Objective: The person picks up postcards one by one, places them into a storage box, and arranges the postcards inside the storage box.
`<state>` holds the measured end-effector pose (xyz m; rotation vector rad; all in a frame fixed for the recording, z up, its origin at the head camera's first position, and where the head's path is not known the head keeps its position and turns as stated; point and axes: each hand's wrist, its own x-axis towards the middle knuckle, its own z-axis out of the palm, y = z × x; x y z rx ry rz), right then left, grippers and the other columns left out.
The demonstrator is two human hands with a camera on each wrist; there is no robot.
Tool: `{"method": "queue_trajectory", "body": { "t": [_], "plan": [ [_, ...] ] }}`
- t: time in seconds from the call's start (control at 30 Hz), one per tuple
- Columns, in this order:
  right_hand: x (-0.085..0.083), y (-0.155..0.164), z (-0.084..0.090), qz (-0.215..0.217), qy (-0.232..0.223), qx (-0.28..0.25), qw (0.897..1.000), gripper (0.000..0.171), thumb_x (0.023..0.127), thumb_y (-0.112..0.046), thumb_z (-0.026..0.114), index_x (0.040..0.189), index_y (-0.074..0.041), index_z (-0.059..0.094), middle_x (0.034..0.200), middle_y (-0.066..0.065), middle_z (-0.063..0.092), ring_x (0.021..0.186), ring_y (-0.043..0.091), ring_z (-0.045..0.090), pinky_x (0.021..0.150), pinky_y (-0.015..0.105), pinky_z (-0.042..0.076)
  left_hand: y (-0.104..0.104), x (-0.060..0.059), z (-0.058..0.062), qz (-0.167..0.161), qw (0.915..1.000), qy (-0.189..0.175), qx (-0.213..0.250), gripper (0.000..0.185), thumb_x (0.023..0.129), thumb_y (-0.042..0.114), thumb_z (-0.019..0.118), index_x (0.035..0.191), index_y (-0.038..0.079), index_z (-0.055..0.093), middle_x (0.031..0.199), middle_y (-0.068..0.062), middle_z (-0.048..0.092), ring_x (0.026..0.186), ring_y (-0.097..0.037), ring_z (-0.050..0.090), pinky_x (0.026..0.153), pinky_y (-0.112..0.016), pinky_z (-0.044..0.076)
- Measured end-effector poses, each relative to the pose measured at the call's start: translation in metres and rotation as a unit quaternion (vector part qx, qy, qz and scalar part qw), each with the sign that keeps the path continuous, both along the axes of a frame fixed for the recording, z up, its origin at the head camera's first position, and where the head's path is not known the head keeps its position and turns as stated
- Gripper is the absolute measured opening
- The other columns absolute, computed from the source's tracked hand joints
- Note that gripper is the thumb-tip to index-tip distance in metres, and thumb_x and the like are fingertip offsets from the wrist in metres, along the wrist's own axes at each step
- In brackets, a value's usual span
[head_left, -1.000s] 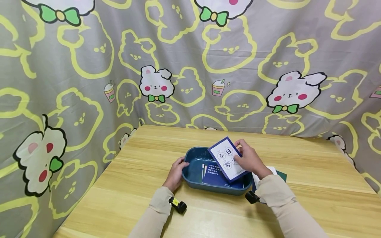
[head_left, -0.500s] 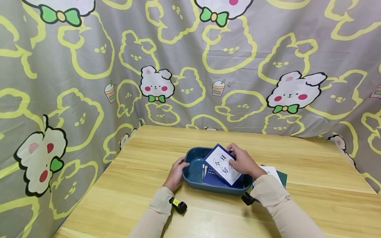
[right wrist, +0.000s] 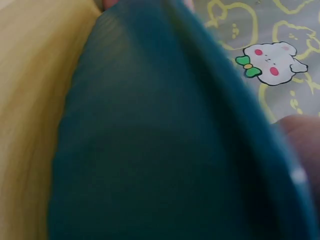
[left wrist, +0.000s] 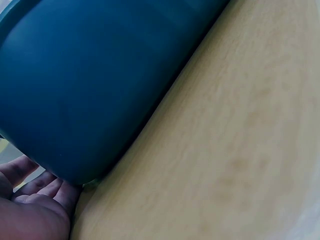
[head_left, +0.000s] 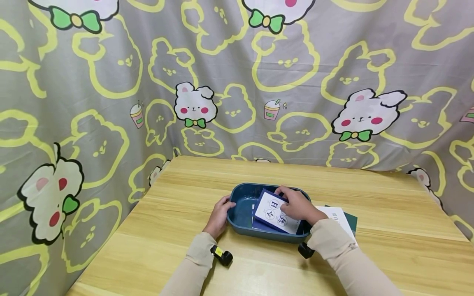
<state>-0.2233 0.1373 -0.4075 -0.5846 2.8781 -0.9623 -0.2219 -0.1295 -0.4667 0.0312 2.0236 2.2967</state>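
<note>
A dark teal plastic basin (head_left: 242, 209) stands on the table, its outer wall (left wrist: 100, 85) filling much of the left wrist view. My left hand (head_left: 218, 216) grips its left end, thumb over the rim and fingers (left wrist: 37, 187) against the outside. Low inside the basin, my right hand (head_left: 298, 205) holds a white booklet (head_left: 267, 209) with a blue border and circled Chinese characters, thumb on its cover. Beneath that booklet, a dark blue booklet (head_left: 261, 224) lies mostly covered. In the right wrist view the basin wall (right wrist: 135, 130) hides the booklets.
To the right of the basin, partly under the right forearm, lie a white printed booklet (head_left: 337, 216) and a green one (head_left: 351, 220). A grey curtain (head_left: 237, 82) with rabbit drawings hangs behind the wooden table (head_left: 177, 193). Each wrist carries a small black camera (head_left: 222, 255).
My right hand has moved left and down with the white booklet, from above the basin to inside it, covering more of the blue booklet. The left hand and basin have stayed still.
</note>
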Motion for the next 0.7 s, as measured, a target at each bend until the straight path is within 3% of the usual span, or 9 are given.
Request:
{"method": "queue_trajectory", "body": {
  "t": [0.23, 0.47, 0.6, 0.7],
  "plan": [
    [0.0033, -0.0031, -0.0064, 0.019, 0.02, 0.038, 0.999, 0.042, 0.082, 0.005, 0.056, 0.121, -0.006, 0.062, 0.12, 0.018, 0.062, 0.113, 0.033, 0.056, 0.085, 0.046, 0.048, 0.001, -0.0008, -0.0012, 0.0, 1.0, -0.001, -0.004, 0.046, 0.093, 0.008, 0.05, 0.137, -0.007, 0.046, 0.139, -0.023, 0.045, 0.124, -0.032, 0.045, 0.1, -0.042, 0.041],
    [0.0055, -0.0024, -0.0055, 0.033, 0.063, 0.065, 0.995, 0.042, 0.081, 0.01, 0.055, 0.121, -0.002, 0.064, 0.112, 0.016, 0.063, 0.108, 0.034, 0.057, 0.089, 0.05, 0.047, 0.0006, -0.0009, -0.0012, 0.0, 1.0, 0.002, -0.003, 0.047, 0.093, 0.009, 0.05, 0.137, -0.007, 0.047, 0.14, -0.022, 0.045, 0.124, -0.032, 0.045, 0.101, -0.043, 0.04],
    [0.0071, 0.0006, -0.0055, 0.011, 0.077, 0.031, 0.996, 0.043, 0.081, 0.011, 0.053, 0.121, -0.002, 0.064, 0.109, 0.013, 0.063, 0.104, 0.03, 0.059, 0.086, 0.047, 0.049, 0.0005, -0.001, -0.0012, -0.003, 1.0, 0.004, 0.0, 0.047, 0.093, 0.009, 0.05, 0.137, -0.007, 0.046, 0.14, -0.023, 0.044, 0.125, -0.032, 0.044, 0.101, -0.043, 0.039],
    [0.01, 0.0067, -0.0058, -0.03, 0.111, -0.032, 0.993, 0.037, 0.084, 0.008, 0.053, 0.118, 0.0, 0.065, 0.104, 0.011, 0.066, 0.094, 0.026, 0.061, 0.079, 0.043, 0.051, 0.0001, -0.0006, -0.001, 0.0, 1.0, 0.002, 0.004, 0.046, 0.093, 0.009, 0.051, 0.136, -0.008, 0.047, 0.141, -0.023, 0.044, 0.125, -0.033, 0.044, 0.101, -0.043, 0.039]
  ]
}}
